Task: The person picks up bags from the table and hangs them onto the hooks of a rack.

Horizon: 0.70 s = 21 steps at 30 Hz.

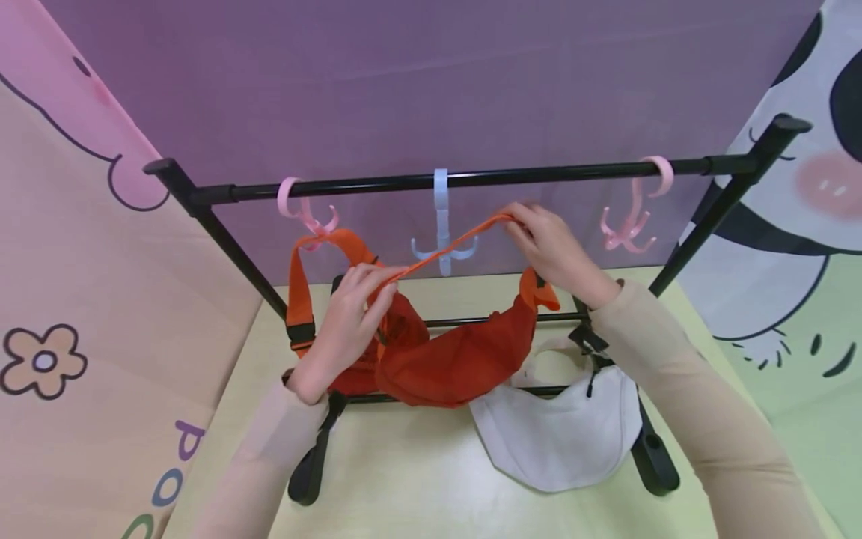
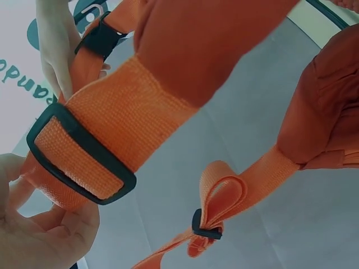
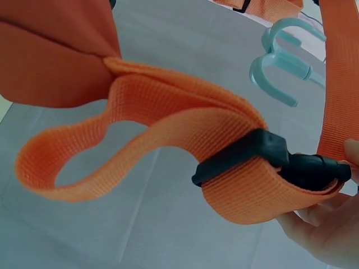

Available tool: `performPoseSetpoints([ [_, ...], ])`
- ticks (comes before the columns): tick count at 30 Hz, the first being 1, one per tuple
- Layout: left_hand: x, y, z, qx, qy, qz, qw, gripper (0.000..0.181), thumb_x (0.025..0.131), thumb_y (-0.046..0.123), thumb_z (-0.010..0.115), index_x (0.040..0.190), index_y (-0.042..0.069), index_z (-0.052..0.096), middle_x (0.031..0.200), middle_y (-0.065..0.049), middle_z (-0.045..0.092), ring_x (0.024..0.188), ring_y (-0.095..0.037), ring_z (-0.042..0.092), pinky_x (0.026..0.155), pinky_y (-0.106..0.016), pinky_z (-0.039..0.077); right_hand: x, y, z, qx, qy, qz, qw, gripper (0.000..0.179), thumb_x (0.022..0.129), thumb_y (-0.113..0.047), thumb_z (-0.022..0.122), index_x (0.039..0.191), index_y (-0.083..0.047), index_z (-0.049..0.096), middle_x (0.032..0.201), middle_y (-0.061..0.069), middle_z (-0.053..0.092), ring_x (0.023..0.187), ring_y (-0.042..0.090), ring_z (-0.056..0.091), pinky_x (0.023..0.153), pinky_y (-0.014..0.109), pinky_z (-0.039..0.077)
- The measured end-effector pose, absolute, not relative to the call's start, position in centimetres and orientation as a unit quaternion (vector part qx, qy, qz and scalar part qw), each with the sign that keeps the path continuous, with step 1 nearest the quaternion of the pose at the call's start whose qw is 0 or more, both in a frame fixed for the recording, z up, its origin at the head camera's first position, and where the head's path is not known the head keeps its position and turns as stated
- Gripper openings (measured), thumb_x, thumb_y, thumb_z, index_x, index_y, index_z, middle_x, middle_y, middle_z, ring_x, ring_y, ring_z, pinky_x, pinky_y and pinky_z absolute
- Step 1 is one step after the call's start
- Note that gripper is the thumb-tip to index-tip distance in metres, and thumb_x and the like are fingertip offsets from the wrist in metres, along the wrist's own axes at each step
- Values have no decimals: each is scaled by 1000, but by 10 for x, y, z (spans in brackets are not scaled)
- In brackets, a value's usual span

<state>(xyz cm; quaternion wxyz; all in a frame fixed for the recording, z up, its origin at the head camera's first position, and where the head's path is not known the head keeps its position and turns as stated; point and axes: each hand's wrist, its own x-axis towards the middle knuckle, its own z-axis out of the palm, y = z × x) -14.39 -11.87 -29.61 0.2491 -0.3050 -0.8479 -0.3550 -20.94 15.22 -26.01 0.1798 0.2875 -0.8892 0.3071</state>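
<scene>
Beneath the rack's (image 1: 377, 184) left pink hook (image 1: 306, 213) hangs one red bag (image 2: 328, 106). Beside it, the left hand (image 1: 345, 322) pinches the orange strap (image 1: 444, 250) of another red bag (image 1: 458, 363), hanging below the blue hook (image 1: 441, 213). The right hand (image 1: 557, 251) pinches that strap's other end, above a white bag (image 1: 562, 442).

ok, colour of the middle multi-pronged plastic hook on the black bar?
Light blue. The middle hook shows best in the head view.
</scene>
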Motion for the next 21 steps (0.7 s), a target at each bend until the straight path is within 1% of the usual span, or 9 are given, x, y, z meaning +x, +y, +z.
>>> performPoseSetpoints([
  [4,-148,-118,-299,-299,-851,-359,241,25,89,8,51,113,4,59,95,-10,55,85,-19,45,68,-32,37,-217,151,-262,282,-891,309,174,20,91,-8,46,104,2,58,87,14,52,71,24,45,61,33,36],
  [6,-149,-118,-301,-297,-852,-361,236,25,89,8,51,113,4,59,95,-10,55,85,-19,45,68,-32,37,-220,150,-263,280,-892,314,167,22,92,-9,46,106,3,58,92,14,53,71,23,46,61,31,37],
  [11,-153,-119,-304,-293,-854,-367,225,25,90,9,49,113,4,59,97,-10,55,85,-20,44,68,-32,35,-226,149,-266,279,-894,319,143,24,92,-11,46,110,0,58,97,13,53,68,22,47,59,29,36],
  [15,-156,-119,-308,-286,-858,-369,213,26,91,11,48,114,5,58,98,-9,55,85,-20,44,68,-32,35,-230,149,-269,276,-899,321,116,25,93,-11,44,112,-1,56,96,13,51,62,21,42,57,29,35],
  [18,-157,-119,-309,-282,-861,-369,208,25,91,11,49,113,5,59,99,-9,56,86,-20,45,69,-32,36,-232,150,-271,269,-903,321,98,26,94,-12,43,114,-1,55,90,11,48,57,20,38,54,29,32],
  [21,-159,-119,-311,-281,-862,-368,208,25,90,11,50,113,4,59,99,-10,56,87,-20,46,70,-33,37,-233,150,-274,262,-905,323,85,26,94,-14,42,113,-2,55,85,11,45,57,20,36,53,29,31],
])
